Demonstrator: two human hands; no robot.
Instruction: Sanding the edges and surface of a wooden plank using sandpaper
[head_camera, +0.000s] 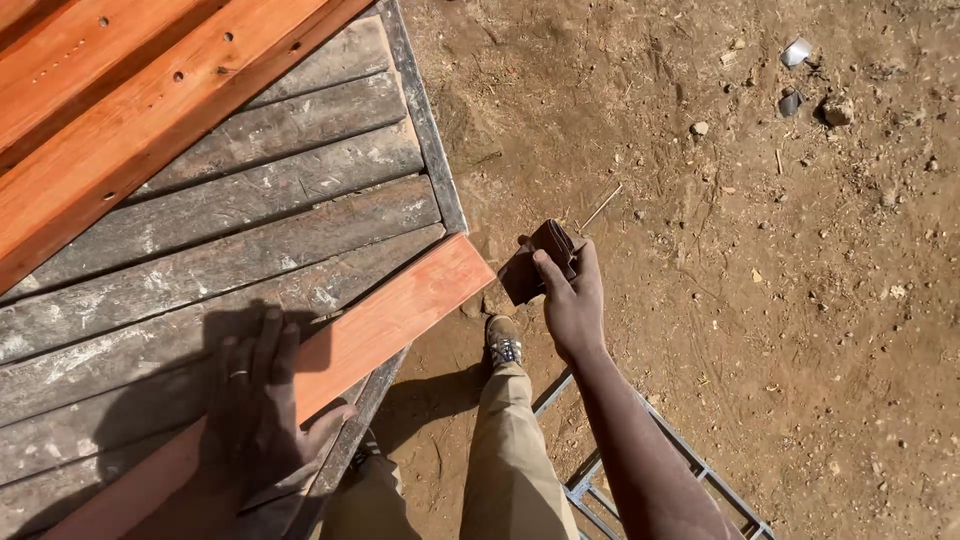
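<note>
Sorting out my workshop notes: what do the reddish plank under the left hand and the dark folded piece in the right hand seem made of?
Reddish-orange plank: seemingly stained or painted wood, grain lines showing. Dark brown folded piece: probably worn sandpaper or leather; too small to tell.

Orange-red plank, dark brown folded sheet, weathered grey table

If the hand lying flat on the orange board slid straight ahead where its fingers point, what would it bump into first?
Probably nothing quickly. The left hand points up across the grey slatted workbench, so past the reddish board it would cross flat planks. The first real obstacle looks like the orange boards at the far end.
</note>
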